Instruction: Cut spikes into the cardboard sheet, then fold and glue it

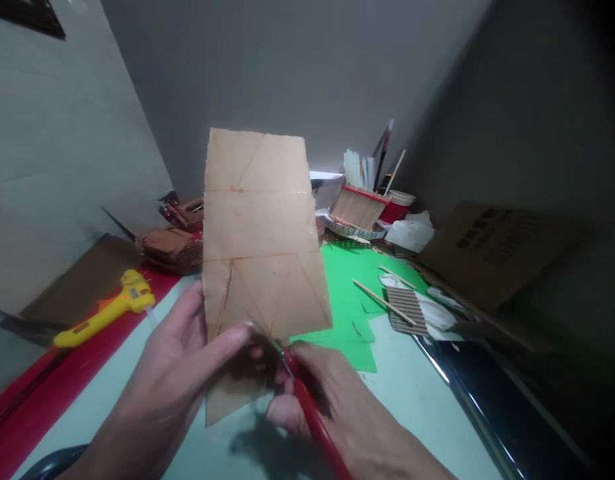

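Working remotely, I hold the scored cardboard panel point(260, 223) above the table point(417, 393) in my left hand point(185, 367); my right hand point(320, 380) grips the red-handled craft knife point(318, 420). Guide the tip along the line, left thumb clear.

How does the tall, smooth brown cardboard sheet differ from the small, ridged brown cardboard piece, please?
The brown cardboard sheet is held up in the left hand; the ridged cardboard piece lies unheld. The sheet bears straight lines; the piece shows parallel ridges. Both are brown cardboard.
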`<state>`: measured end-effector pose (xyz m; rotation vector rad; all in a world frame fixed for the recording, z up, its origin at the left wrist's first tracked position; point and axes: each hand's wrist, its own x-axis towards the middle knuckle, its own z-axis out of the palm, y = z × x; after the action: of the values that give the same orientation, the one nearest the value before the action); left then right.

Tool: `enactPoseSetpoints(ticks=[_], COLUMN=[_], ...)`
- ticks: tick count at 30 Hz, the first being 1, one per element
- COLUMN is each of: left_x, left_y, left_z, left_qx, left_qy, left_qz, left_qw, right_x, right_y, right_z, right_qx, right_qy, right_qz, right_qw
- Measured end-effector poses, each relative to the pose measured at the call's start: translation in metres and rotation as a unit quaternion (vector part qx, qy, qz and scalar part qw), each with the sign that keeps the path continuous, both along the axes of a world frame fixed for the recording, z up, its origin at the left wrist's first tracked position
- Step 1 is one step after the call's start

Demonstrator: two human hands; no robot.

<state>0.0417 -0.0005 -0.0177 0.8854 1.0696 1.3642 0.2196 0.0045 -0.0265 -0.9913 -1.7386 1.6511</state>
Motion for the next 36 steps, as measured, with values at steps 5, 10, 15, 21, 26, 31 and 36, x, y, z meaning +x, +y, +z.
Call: enactPoseSetpoints(ticks=[5, 10, 15, 21, 26, 31, 36], left_x=[-0.001, 0.002, 0.001, -0.002, 0.0, -0.004, -0.005], left_y=[0.0, 0.004, 0.003, 0.003, 0.009, 0.006, 0.005], left_z=[0.001, -0.001, 0.0, 0.001, 0.002, 0.002, 0.002], left_qx=[-0.012, -0.017, 0.002, -0.015, -0.01, -0.02, -0.019], left_qy=[0.007, 0.024, 0.049, 0.055, 0.039, 0.031, 0.025], left_qz=[0.013, 0.013, 0.025, 0.023, 0.025, 0.006, 0.016], left_qw=[1.0, 0.999, 0.998, 0.998, 0.999, 0.999, 0.999], right_x=[-0.002, -0.004, -0.007, -0.011, -0.015, -0.018, -0.017], right_y=[0.0, 0.004, 0.006, 0.008, 0.015, 0.013, 0.008], right_z=[-0.009, -0.018, -0.025, -0.042, -0.051, -0.046, -0.044], right_qx=[-0.004, 0.033, 0.062, 0.074, 0.075, 0.072, 0.055], right_qy=[-0.02, -0.041, -0.073, -0.086, -0.084, -0.077, -0.081], right_qz=[-0.02, -0.034, -0.04, -0.053, -0.064, -0.075, -0.081], right_qw=[1.0, 0.998, 0.995, 0.992, 0.992, 0.992, 0.992])
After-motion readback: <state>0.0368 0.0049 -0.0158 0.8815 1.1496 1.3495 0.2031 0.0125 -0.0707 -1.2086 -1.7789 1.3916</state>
